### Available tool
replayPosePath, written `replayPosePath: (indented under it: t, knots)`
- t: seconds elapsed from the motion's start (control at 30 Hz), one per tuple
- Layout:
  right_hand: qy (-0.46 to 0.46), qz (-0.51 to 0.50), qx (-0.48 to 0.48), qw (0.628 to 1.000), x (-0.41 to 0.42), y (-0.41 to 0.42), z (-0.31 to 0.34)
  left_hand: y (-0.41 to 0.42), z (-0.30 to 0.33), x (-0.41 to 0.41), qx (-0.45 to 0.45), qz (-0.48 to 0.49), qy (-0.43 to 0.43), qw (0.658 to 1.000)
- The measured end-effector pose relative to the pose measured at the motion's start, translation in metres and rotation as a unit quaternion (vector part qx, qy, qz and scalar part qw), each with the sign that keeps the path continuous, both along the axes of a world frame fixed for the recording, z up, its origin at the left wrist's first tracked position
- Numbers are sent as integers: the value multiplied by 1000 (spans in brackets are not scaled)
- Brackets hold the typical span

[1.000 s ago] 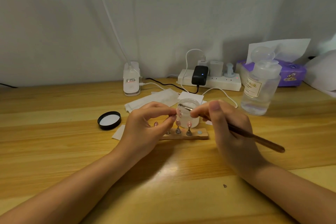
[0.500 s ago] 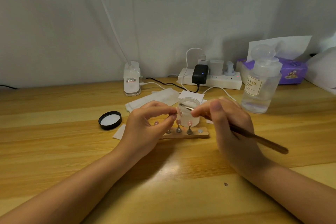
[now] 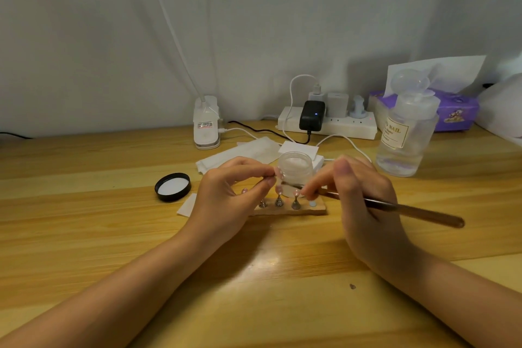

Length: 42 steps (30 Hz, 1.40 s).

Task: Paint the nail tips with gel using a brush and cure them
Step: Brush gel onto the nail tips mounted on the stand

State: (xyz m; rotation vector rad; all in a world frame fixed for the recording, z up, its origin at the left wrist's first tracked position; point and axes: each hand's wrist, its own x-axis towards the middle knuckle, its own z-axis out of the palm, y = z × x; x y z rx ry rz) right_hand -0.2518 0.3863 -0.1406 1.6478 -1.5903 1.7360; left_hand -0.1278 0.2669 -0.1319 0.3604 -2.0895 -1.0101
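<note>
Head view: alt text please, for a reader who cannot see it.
A left hand pinches a small pink nail tip while the right hand touches a long brown-handled brush to it, above a wooden stand of tips on a wooden desk.

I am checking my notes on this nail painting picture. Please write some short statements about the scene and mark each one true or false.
1. The right hand holds the brush. True.
2. The black lid is screwed on the gel jar. False: it lies on the table, left of the left hand, and the jar is open.
3. The left hand pinches one nail tip in front of the jar. True.
4. The wooden stand is empty. False: nail tips stand on it.
5. The clear bottle lies on its side. False: it stands upright.
</note>
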Motion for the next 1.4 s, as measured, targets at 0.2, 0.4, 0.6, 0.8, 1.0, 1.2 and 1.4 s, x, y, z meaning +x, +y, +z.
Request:
replayPosePath:
  t: [0.2, 0.4, 0.6, 0.8, 1.0, 1.2, 1.4]
  knots:
    - [20, -4, 17, 1000, 0, -4, -1, 0, 0, -1, -2, -2, 2, 1000]
    - [40, -20, 28, 999, 1, -3, -1, -1, -1, -1, -8, 2, 0, 1000]
    - [-4, 1, 0, 1000, 1, 2, -1, -1, -1, -1, -11, 3, 2, 1000]
    - [-8, 3, 37, 999, 4, 0, 1, 0, 0, -1, -8, -3, 11, 1000]
    - [-48, 17, 45, 998, 6, 0, 3, 0, 0, 0, 4, -6, 12, 1000]
    - [-77, 24, 29, 996, 6, 4, 2, 1, 1, 0, 24, -5, 17, 1000]
    - [-93, 30, 72, 993, 8, 1, 3, 1, 0, 0, 30, -1, 19, 999]
